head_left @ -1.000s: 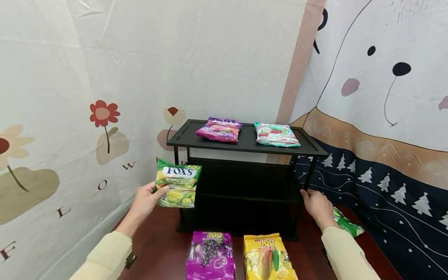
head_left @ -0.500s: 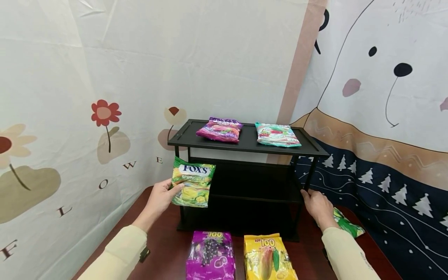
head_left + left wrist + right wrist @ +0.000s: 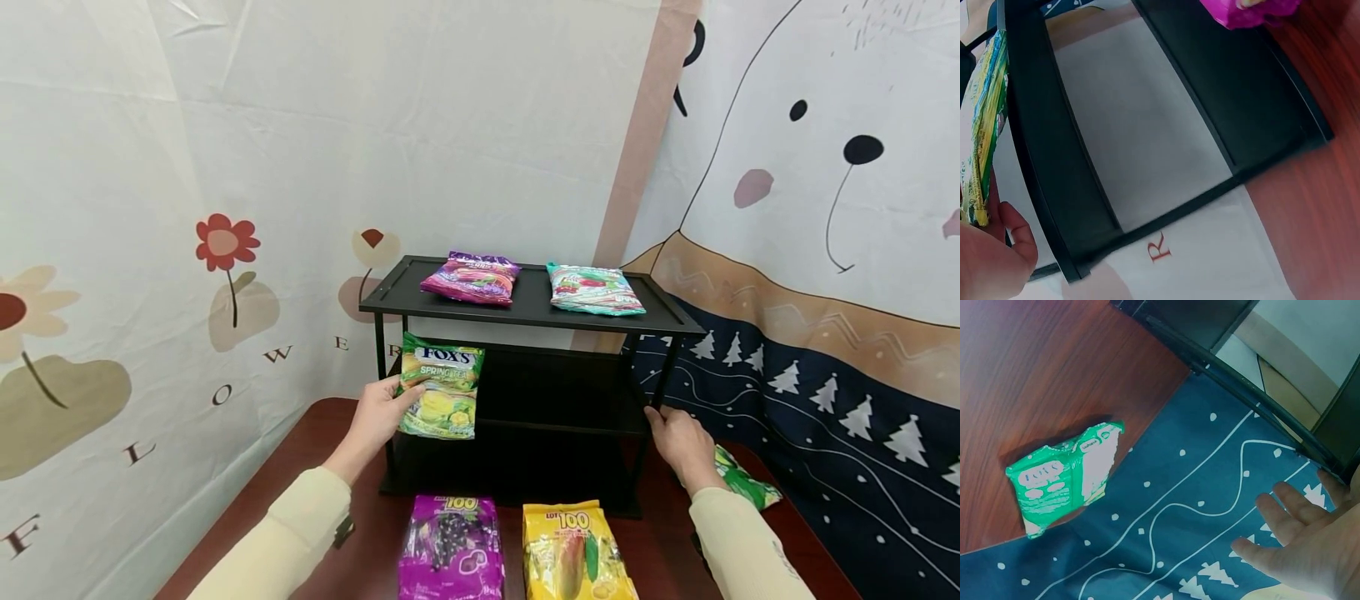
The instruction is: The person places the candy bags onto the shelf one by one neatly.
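My left hand pinches the left edge of a green and yellow FOX'S candy bag, thumb in front and fingers behind. The bag is upright before the left part of a black three-tier rack, overlapping its middle tier. In the left wrist view the candy bag shows edge-on beside the rack frame. My right hand holds the rack's right front post near the middle shelf. The right wrist view shows that hand's outer fingers loosely extended, away from the post.
On the rack's top lie a purple candy bag and a teal one. A purple LOT 100 bag and a yellow one lie in front. A green bag lies right of the rack, near the table's edge. Printed cloth hangs behind.
My left hand has carried the FOX'S candy bag rightward, from beside the rack's left post to in front of its shelves. The right hand stays at the post.
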Available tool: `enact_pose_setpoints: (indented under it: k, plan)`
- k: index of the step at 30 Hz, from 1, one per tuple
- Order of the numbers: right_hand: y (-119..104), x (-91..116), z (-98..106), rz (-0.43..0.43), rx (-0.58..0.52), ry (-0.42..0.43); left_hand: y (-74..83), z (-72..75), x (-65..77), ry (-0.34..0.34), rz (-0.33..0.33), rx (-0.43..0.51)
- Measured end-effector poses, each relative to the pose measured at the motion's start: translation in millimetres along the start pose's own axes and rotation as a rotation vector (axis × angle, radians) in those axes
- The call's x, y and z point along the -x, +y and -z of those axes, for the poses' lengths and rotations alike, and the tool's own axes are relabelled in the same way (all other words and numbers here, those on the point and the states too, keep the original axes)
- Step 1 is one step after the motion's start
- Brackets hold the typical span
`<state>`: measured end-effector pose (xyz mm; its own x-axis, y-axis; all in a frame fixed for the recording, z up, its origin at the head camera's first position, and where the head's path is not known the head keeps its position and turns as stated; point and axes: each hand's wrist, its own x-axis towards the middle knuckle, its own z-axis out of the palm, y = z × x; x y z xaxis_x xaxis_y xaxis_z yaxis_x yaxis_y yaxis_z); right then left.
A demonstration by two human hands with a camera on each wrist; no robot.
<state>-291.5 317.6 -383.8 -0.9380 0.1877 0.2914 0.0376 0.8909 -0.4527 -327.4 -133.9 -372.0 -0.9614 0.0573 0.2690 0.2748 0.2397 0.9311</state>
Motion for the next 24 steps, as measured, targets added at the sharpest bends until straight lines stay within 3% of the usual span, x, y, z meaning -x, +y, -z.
enact_pose_setpoints:
  k: [8, 15, 19, 24]
  plan:
    - [0, -1, 1, -0.008, -0.002, -0.011, 7.8, -17.7, -16.4, 0.004, -0.047, -0.076]
    - [1, -1, 0, 0.001, -0.001, -0.002, 10.1, -21.1, -22.4, -0.023, -0.074, -0.340]
    - [1, -1, -1, 0.001, -0.002, -0.004, 6.1, -19.9, -18.5, -0.015, -0.159, -0.438]
    - [2, -2, 0, -0.001, -0.001, -0.010, 1.9, -19.1, -13.3, -0.007, -0.300, -0.489]
